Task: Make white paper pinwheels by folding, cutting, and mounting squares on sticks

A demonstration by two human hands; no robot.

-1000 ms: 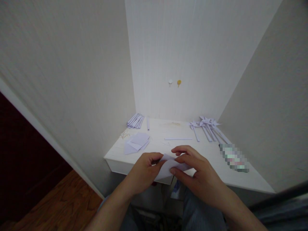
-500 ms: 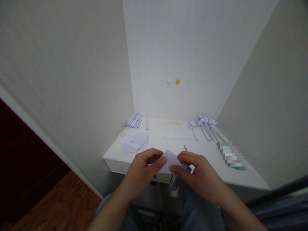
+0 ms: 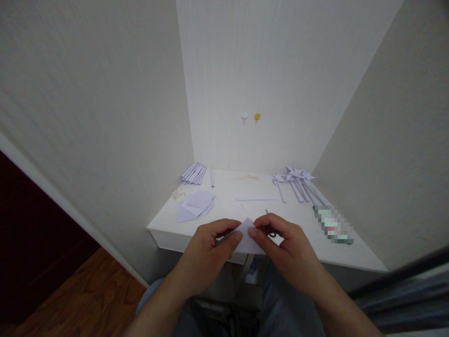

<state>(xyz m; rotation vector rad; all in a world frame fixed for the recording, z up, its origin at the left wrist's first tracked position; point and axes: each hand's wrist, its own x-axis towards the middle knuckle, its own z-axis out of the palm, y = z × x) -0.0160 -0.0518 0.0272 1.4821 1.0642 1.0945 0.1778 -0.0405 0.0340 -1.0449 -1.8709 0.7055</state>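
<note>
A folded piece of white paper [image 3: 248, 241] is held up in front of the desk's front edge, its pointed corner upward. My left hand [image 3: 209, 245] pinches its left side, thumb on the near face. My right hand [image 3: 286, 245] grips the upper right side, with the thumb near the top corner; the fingers behind the paper are partly hidden. Just beyond my right hand lie scissors [image 3: 272, 235], mostly covered by it. Loose paper sheets [image 3: 199, 201] lie on the desk to the left.
On the white desk [image 3: 228, 220] are a stack of rolled paper sticks [image 3: 193, 173], a single paper stick [image 3: 255, 199], small bits [image 3: 177, 194] at the left edge, paper pinwheels [image 3: 298, 175] at the back right and a blurred-out item [image 3: 333, 224]. Walls enclose three sides; two hooks [image 3: 257, 117] hang behind.
My right thumb has moved from the paper's lower edge up toward its top corner. The paper's outline has turned to a more even triangle. Both hands still hold it.
</note>
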